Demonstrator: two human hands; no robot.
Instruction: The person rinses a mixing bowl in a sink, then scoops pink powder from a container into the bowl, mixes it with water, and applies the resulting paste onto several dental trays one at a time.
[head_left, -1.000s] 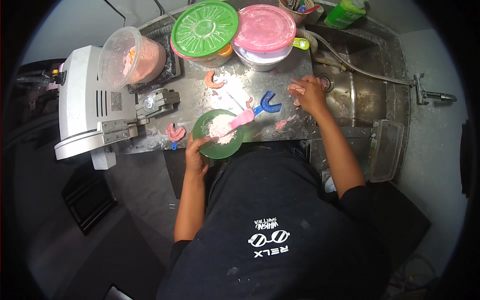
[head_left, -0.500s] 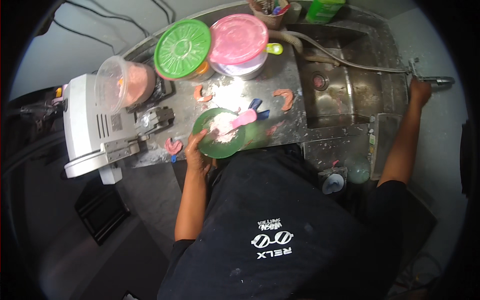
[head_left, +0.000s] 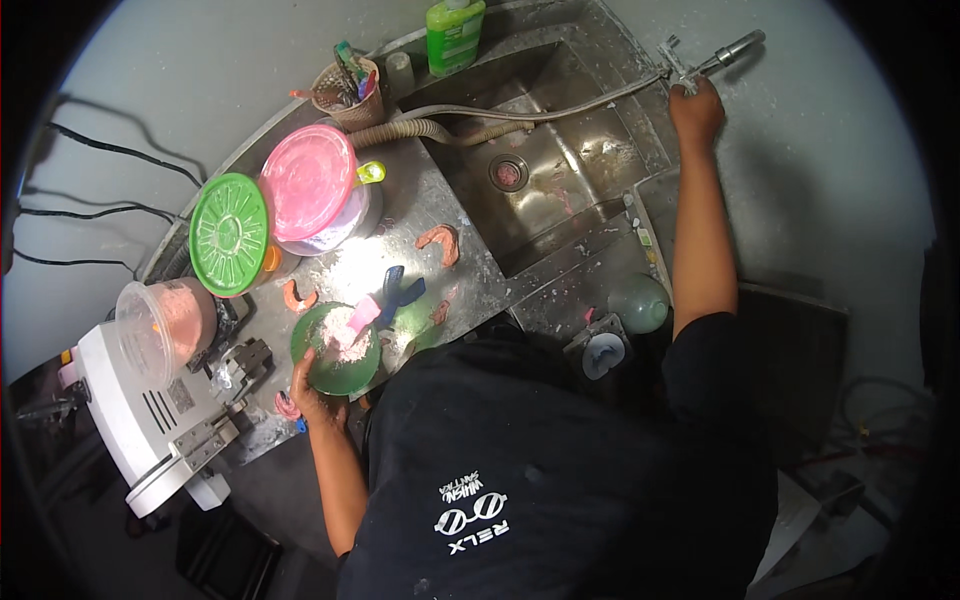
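The left hand (head_left: 316, 398) is grasping the green bowl (head_left: 345, 382) of powder (head_left: 348, 352) at the table (head_left: 478, 287), while the right hand (head_left: 698, 112), grip unclear from here, is seemingly working the tap (head_left: 738, 50), next calling for steady holding.

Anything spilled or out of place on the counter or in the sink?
Yes: a stray pink scrap lies on the steel counter, right of the green bowl, looking like dropped residue. Pink bits also sit in the sink drain; odd there, since they might clog it.
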